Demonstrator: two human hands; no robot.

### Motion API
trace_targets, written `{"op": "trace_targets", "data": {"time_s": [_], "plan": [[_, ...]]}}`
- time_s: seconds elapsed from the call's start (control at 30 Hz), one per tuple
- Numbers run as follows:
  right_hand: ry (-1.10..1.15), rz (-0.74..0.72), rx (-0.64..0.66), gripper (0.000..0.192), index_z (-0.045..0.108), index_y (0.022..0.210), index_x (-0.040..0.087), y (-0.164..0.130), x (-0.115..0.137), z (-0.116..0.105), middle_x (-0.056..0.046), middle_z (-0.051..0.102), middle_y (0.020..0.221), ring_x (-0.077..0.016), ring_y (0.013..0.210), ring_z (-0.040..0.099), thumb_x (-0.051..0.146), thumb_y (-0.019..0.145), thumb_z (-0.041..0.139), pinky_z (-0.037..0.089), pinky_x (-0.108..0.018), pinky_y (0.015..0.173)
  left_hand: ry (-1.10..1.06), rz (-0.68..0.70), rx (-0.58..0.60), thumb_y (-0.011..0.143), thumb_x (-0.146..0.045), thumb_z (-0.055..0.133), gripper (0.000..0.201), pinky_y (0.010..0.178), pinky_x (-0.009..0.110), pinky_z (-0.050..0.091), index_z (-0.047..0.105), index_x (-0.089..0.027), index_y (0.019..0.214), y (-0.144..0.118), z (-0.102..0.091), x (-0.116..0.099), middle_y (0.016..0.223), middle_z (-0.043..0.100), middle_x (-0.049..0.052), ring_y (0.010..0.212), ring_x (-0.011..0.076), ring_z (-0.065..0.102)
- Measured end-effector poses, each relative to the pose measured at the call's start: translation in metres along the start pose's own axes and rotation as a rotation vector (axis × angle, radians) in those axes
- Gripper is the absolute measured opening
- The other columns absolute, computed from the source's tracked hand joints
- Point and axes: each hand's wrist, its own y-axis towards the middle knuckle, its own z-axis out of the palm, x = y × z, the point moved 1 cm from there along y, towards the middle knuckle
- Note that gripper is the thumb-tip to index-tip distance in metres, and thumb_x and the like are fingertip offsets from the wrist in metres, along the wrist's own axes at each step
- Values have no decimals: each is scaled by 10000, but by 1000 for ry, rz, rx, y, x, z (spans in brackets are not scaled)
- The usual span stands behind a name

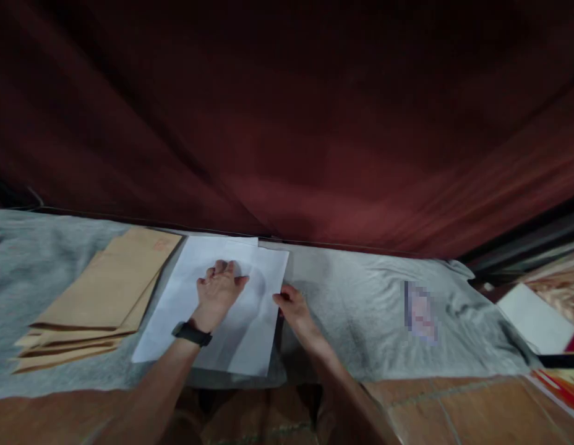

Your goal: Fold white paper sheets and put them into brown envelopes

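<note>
The left hand [218, 289] covers the middle of the white paper [213, 303]. A blurry patch [420, 312] to the right of the paper hides what is there. Under the top brown envelope [106, 281], left of the paper, only the other envelopes' edges show.

Low surface draped in grey cloth [352, 309], rumpled, spanning frame width. On cloth, left: stack of brown envelopes [99, 296], edges fanned toward near side. Centre: white paper sheets [250, 334], 1 on top, another edge showing at far side, just beside envelopes. Right: small blurred card [420, 312] on cloth, well apart from sheets. Tiled floor [454, 408] below near edge.
</note>
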Motion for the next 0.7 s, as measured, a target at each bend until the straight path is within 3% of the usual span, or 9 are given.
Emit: {"op": "trace_targets", "data": {"time_s": [0.1,0.23,0.33,0.47,0.57,0.7], "plan": [[236,21,-44,231,655,803,218,1,12,-21,-14,715,777,-193,727,639,439,738,667,499,-295,675,-155,-40,26,916,-597,446,704,1058,534,418,424,-195,1494,14,1,12,1526,466,187,1365,386,460],[480,68,-208,306,632,808,228,4,28,-70,-15,729,775,-187,678,632,461,659,764,496,-286,623,-515,-116,112,881,-619,514,814,1037,431,456,386,-123,1513,29,3,19,1392,593,205,1294,331,560],[579,28,-219,339,646,847,237,2,34,-98,-6,738,812,-187,696,650,458,648,809,507,-292,631,-990,-116,162,831,-605,609,810,925,361,524,459,-115,1458,24,2,8,1255,684,168,1114,277,671],[574,-42,-148,320,652,862,239,-3,37,-111,-9,743,836,-201,743,680,458,693,812,522,-309,671,-1532,-41,429,703,-533,783,649,723,326,567,656,-138,1202,9,-6,-14,1007,769,115,834,240,728],[538,-51,-106,316,648,867,237,-7,40,-114,-16,744,845,-216,779,688,461,709,806,523,-319,700,-1646,-44,496,595,-396,880,510,652,312,558,708,-145,1005,4,-14,-21,828,773,69,693,214,714],[545,-83,-146,336,651,928,250,-9,48,-122,-8,742,886,-220,834,684,443,700,806,518,-325,763,-1657,91,361,570,-397,889,477,718,332,558,712,-150,938,6,-22,-28,817,772,57,726,217,708]]}}
